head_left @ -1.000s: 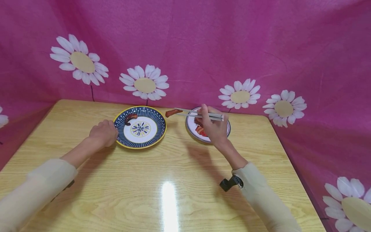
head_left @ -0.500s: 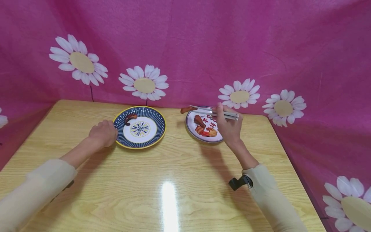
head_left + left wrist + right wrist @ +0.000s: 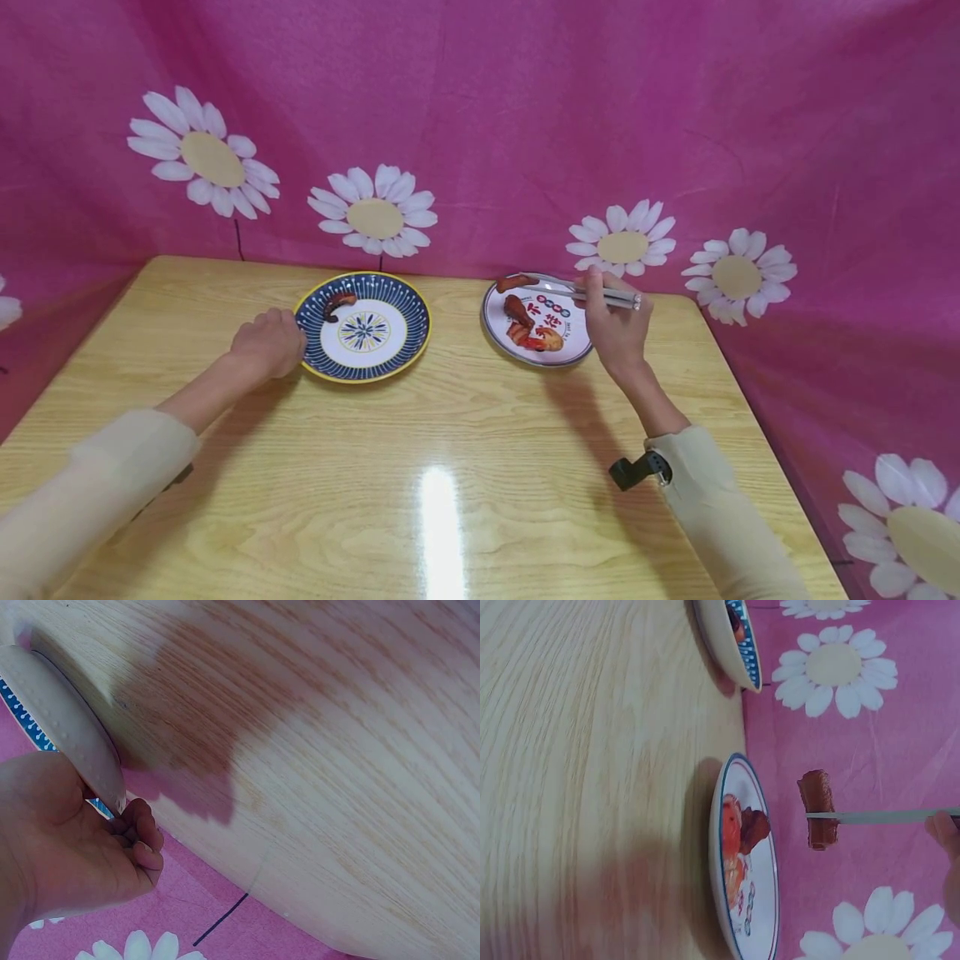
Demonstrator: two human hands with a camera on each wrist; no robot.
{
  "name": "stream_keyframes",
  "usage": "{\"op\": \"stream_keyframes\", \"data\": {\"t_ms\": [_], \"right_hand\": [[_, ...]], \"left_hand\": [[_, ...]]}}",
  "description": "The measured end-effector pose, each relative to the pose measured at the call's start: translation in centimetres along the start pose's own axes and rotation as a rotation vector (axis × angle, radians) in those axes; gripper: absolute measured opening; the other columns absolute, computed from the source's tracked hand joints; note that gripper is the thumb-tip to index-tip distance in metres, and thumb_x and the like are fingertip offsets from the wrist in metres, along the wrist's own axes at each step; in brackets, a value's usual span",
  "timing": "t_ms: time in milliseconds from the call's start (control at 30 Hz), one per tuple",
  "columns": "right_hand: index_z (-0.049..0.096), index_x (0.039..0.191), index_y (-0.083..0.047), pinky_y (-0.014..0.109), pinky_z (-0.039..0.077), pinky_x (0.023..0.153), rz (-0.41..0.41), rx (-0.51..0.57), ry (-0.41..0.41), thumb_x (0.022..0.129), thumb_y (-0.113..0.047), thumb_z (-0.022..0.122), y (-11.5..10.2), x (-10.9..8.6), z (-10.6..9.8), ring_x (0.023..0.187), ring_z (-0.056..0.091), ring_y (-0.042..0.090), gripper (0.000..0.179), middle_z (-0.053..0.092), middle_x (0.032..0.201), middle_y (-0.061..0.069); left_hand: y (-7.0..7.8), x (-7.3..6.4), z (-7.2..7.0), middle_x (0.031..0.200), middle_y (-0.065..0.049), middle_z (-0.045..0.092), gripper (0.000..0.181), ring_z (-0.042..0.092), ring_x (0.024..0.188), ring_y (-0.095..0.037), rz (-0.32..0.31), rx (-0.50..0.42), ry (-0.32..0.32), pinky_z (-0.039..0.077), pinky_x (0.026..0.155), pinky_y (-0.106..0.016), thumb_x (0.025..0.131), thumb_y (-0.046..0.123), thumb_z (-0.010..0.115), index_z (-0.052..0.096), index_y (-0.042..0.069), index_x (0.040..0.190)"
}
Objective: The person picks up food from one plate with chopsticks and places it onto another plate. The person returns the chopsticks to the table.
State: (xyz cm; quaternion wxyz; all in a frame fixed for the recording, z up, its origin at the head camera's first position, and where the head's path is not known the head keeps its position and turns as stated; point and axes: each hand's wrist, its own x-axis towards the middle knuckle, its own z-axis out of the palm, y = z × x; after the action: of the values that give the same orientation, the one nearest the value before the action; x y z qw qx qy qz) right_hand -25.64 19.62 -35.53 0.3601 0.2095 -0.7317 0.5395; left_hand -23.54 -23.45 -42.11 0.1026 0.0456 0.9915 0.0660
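On the left, a blue-patterned plate (image 3: 363, 362) with a yellow rim bears one dark, curled food piece (image 3: 340, 305). My left hand (image 3: 267, 343) grips its left edge; in the left wrist view the curled fingers (image 3: 142, 832) are at the rim. My right hand (image 3: 618, 333) holds a pair of metal chopsticks (image 3: 624, 299), whose tips pinch a reddish-brown strip of food (image 3: 817, 796). In the right wrist view this strip hangs above the small white plate (image 3: 759, 930); in the head view it overlaps that plate's far left rim.
Lying on the white plate are a brown drumstick-shaped piece (image 3: 517, 310), a shrimp-like piece (image 3: 550, 339) and a reddish slice (image 3: 517, 333). Both plates stand near the back edge of the wooden table (image 3: 360, 467). Behind rises a pink flowered cloth (image 3: 480, 125).
The right hand has moved to the right, carrying the strip in the chopsticks from between the plates to the white plate's far left rim. The left hand stays at its plate.
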Motion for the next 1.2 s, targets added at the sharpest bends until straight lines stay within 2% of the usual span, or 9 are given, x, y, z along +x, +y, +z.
{"op": "stream_keyframes", "data": {"t_ms": [167,367,567,667,800,900,1033,1133,1200], "right_hand": [[0.072,0.085,0.014,0.024,0.056,0.056,0.029,-0.032,0.033,0.098,-0.002,0.058,2.2,-0.2,-0.6,0.063,0.071,0.030,0.025,0.070,0.077,0.024],[0.071,0.080,0.016,0.020,0.055,0.055,0.029,-0.127,0.051,0.095,0.006,0.056,0.6,-0.2,-0.8,0.060,0.070,0.033,0.023,0.069,0.075,0.027],[0.070,0.075,0.015,0.009,0.046,0.055,0.012,-0.215,0.073,0.094,0.007,0.058,0.7,-0.3,-1.0,0.059,0.066,0.043,0.024,0.068,0.071,0.026],[0.070,0.074,0.015,0.008,0.045,0.056,0.001,-0.225,0.085,0.094,0.007,0.058,0.9,-0.3,-1.1,0.060,0.067,0.043,0.025,0.068,0.071,0.025],[0.070,0.074,0.015,0.009,0.047,0.056,-0.004,-0.194,0.091,0.094,0.007,0.058,1.3,-0.2,-1.0,0.060,0.070,0.024,0.024,0.068,0.071,0.026],[0.070,0.074,0.015,0.010,0.048,0.057,-0.005,-0.192,0.101,0.093,0.008,0.059,1.6,-0.1,-0.9,0.060,0.070,0.020,0.023,0.068,0.070,0.026],[0.070,0.074,0.014,0.009,0.045,0.057,-0.002,-0.222,0.112,0.093,0.007,0.059,1.7,-0.1,-0.8,0.059,0.067,0.039,0.023,0.067,0.069,0.026],[0.070,0.074,0.014,0.009,0.042,0.057,0.004,-0.242,0.110,0.093,0.006,0.059,1.8,-0.2,-0.8,0.058,0.065,0.042,0.023,0.067,0.068,0.026],[0.070,0.073,0.014,0.009,0.041,0.057,0.001,-0.260,0.109,0.093,0.006,0.060,1.8,-0.2,-0.8,0.058,0.065,0.039,0.023,0.067,0.067,0.025]], "left_hand": [[0.0,0.1,-0.1,0.098,-0.034,0.045,0.041,0.051,0.101,-0.051,0.004,0.002,-0.001,0.045,0.085,-0.060,0.100,0.015,0.034,0.040,-0.025,0.108],[0.2,0.0,-0.2,0.099,-0.034,0.045,0.041,0.051,0.101,-0.050,-0.007,0.003,-0.008,0.046,0.086,-0.060,0.101,0.015,0.035,0.041,-0.024,0.108],[0.2,0.0,0.0,0.100,-0.035,0.046,0.041,0.051,0.101,-0.051,-0.006,0.001,0.000,0.046,0.085,-0.061,0.100,0.015,0.035,0.041,-0.024,0.108],[0.1,0.0,0.1,0.099,-0.035,0.046,0.040,0.051,0.101,-0.052,-0.001,-0.004,0.008,0.046,0.085,-0.061,0.100,0.014,0.034,0.041,-0.025,0.108],[-0.1,0.0,0.1,0.098,-0.035,0.046,0.040,0.051,0.101,-0.052,-0.001,-0.006,0.011,0.046,0.085,-0.061,0.099,0.014,0.034,0.041,-0.024,0.106],[-0.1,0.1,0.1,0.098,-0.035,0.046,0.040,0.051,0.101,-0.052,-0.001,-0.007,0.012,0.046,0.085,-0.061,0.099,0.015,0.034,0.042,-0.024,0.106],[-0.1,0.1,0.1,0.100,-0.036,0.046,0.041,0.051,0.101,-0.052,-0.002,-0.010,0.010,0.046,0.085,-0.061,0.099,0.015,0.034,0.041,-0.024,0.108],[-0.1,0.2,0.1,0.101,-0.036,0.046,0.041,0.050,0.102,-0.052,-0.006,-0.008,0.006,0.046,0.085,-0.061,0.100,0.015,0.034,0.041,-0.025,0.110],[-0.1,0.2,0.2,0.102,-0.036,0.046,0.042,0.050,0.103,-0.052,-0.007,-0.007,0.004,0.046,0.086,-0.061,0.100,0.015,0.034,0.040,-0.025,0.110]]}}
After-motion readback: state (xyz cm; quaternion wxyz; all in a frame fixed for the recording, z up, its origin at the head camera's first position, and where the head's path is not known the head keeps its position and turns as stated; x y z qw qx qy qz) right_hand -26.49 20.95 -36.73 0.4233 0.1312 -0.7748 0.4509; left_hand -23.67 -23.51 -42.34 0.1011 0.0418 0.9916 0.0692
